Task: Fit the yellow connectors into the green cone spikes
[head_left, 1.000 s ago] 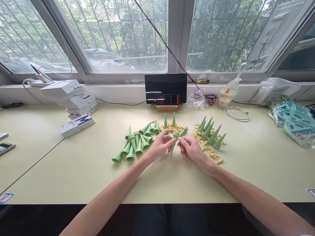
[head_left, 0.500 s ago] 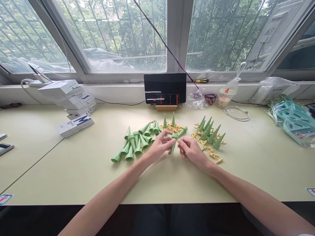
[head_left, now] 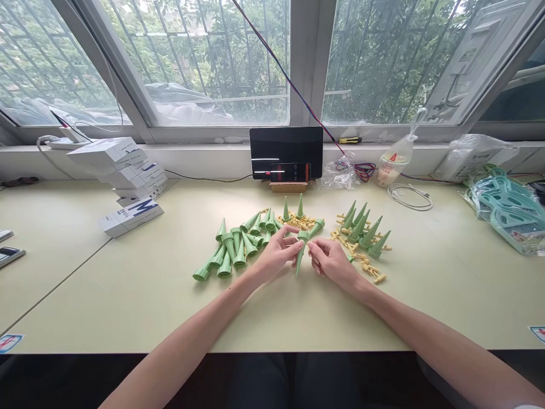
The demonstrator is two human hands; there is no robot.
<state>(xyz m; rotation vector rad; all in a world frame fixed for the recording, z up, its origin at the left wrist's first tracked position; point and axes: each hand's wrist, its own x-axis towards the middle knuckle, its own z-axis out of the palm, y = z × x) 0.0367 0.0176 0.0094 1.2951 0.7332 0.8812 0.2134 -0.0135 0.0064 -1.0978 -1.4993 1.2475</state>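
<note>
Near the middle of the table, my left hand (head_left: pixel 279 251) is closed around a green plastic watering spike (head_left: pixel 300 262), its tip pointing down and its ribbed cap up. My right hand (head_left: pixel 334 262) pinches a small yellow plastic valve (head_left: pixel 307 244) against the spike's side, just below the cap; the fingers hide most of it. To the left lies a pile of green spikes (head_left: pixel 229 245). Behind my hands are loose yellow valves (head_left: pixel 304 224) with two spikes standing among them. On the right, several spikes (head_left: pixel 358 228) stand on their caps among more yellow valves (head_left: pixel 367 266).
A tablet (head_left: pixel 286 149) and a phone (head_left: pixel 290 172) lean on a cardboard stand at the back. White boxes (head_left: pixel 131 216) are stacked at the left. A bagged cup (head_left: pixel 392 165), a coiled white cable (head_left: pixel 409 197) and wrapped turquoise plastic items (head_left: pixel 515 210) sit at the right.
</note>
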